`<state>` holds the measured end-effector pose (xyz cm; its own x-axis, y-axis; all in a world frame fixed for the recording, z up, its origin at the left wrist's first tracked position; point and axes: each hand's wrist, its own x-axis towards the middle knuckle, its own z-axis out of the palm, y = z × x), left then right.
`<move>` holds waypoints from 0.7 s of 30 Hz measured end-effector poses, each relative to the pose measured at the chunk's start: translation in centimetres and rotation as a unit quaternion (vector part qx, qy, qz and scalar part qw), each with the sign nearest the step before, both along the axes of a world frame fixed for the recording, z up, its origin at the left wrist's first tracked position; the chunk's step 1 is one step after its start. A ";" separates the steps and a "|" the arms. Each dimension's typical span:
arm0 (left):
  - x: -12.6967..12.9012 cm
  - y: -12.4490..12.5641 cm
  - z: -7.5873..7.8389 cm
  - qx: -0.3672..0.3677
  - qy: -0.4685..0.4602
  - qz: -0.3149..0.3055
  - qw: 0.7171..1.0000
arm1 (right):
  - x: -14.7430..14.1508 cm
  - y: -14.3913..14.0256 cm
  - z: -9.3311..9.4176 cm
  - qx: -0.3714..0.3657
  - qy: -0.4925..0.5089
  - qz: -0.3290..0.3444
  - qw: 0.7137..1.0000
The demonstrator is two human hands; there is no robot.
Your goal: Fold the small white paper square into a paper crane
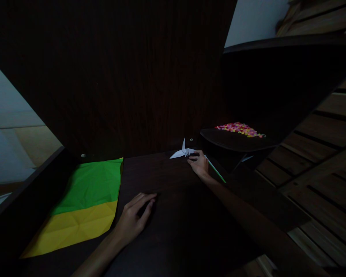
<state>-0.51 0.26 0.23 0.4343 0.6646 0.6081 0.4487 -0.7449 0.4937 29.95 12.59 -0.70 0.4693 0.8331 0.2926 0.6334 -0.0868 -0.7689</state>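
My right hand [199, 163] reaches to the far edge of the dark wooden table [173, 231], its fingers closed on a small white folded paper crane [182, 152]. A thin green stick [216, 171] lies just right of that hand. My left hand [135, 219] rests flat on the table nearer to me, fingers slightly apart, holding nothing. To its left lie creased paper sheets, a green sheet [92, 184] over a yellow sheet [72, 227].
A dark tray [236, 141] at the right carries several small pink and yellow pieces [238, 129]. A tall dark wooden panel [118, 77] stands behind the table. Slatted wood [325, 154] runs along the right. The scene is dim.
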 end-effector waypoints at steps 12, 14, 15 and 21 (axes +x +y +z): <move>0.0 0.3 -0.2 -0.015 -0.004 -0.015 1.000 | -0.5 0.6 1.2 -0.053 -0.142 -0.016 0.988; 0.0 0.3 -0.2 -0.018 -0.004 -0.018 1.000 | -0.5 0.8 1.3 -0.061 -0.161 -0.014 0.985; 0.0 0.2 -0.1 -0.021 -0.005 -0.021 1.000 | -0.5 0.8 1.3 -0.065 -0.170 -0.013 0.983; 0.0 0.2 0.0 -0.039 0.000 -0.029 0.999 | -0.5 1.2 1.5 -0.084 -0.205 -0.016 0.975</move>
